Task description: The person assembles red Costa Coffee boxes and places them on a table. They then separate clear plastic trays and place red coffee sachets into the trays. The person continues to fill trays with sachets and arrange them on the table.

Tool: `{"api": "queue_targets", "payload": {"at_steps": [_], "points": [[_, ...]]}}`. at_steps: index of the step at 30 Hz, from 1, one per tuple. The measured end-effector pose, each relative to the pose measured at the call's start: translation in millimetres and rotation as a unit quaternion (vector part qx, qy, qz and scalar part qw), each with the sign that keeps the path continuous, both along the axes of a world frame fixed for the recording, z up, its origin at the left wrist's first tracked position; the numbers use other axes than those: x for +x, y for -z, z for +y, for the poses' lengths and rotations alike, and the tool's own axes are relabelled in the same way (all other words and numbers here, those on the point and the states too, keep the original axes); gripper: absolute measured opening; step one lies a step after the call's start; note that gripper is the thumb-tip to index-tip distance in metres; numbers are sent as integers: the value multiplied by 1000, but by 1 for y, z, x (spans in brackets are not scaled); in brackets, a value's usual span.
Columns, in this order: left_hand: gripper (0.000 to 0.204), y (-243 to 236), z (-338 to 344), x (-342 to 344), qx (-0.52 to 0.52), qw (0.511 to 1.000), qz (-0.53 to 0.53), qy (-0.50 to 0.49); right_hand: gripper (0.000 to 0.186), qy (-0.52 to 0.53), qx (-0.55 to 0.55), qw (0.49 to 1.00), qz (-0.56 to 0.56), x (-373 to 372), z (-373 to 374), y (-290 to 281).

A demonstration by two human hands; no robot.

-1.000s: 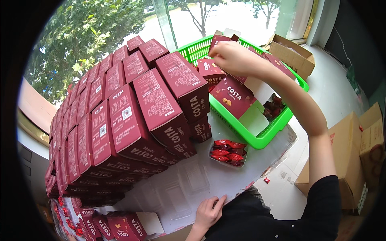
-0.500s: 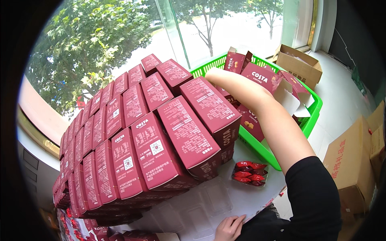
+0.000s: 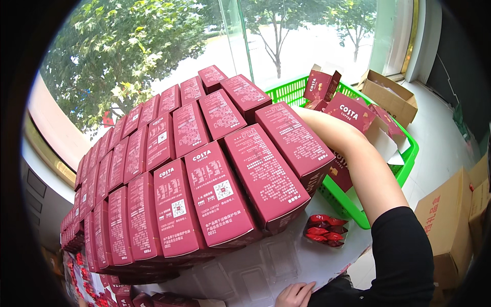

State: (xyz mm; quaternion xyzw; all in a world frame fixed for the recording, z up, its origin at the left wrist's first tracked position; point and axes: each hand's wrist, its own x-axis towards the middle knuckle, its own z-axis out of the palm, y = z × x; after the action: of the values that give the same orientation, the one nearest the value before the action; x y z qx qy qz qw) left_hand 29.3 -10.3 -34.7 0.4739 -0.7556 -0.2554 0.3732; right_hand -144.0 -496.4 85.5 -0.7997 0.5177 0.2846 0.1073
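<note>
Since a second ago the right hand (image 3: 302, 113) has left the green plastic basket (image 3: 404, 163) and come across to the near end of the stack of dark red cardboard cartons (image 3: 204, 174). Its fingers are hidden behind the last carton (image 3: 294, 143) in the back row, so whether they grip it or only press it I cannot tell; the forearm lies along that carton's right side. It looks as if one more carton is being settled into the row. The left hand (image 3: 295, 295) rests at the lower edge with fingers loosely curled, holding nothing.

A clear plastic tray of red wrapped sachets (image 3: 325, 231) lies on the white tabletop (image 3: 245, 271), just beside the basket, which holds folded and open red cartons. Brown cardboard boxes (image 3: 450, 220) stand on the floor at right; large windows show trees outside.
</note>
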Motion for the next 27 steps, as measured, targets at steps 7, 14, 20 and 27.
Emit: {"api": "queue_targets", "payload": {"at_steps": [7, 14, 20, 27], "points": [[27, -2, -1, -1, 5, 1000, -2, 5, 53, 19, 0, 1000, -19, -15, 10, 4], [27, -1, 0, 0, -6, 1000, -13, -3, 55, 21, 1, 999, -31, -13, 13, 10], [26, -3, -1, -1, -3, 1000, -4, -8, 57, 31, -1, 999, -38, -14, 15, 9], [27, 0, 0, -1, -14, 1000, -16, -7, 59, 26, 3, 999, -45, -12, 15, 10]]}}
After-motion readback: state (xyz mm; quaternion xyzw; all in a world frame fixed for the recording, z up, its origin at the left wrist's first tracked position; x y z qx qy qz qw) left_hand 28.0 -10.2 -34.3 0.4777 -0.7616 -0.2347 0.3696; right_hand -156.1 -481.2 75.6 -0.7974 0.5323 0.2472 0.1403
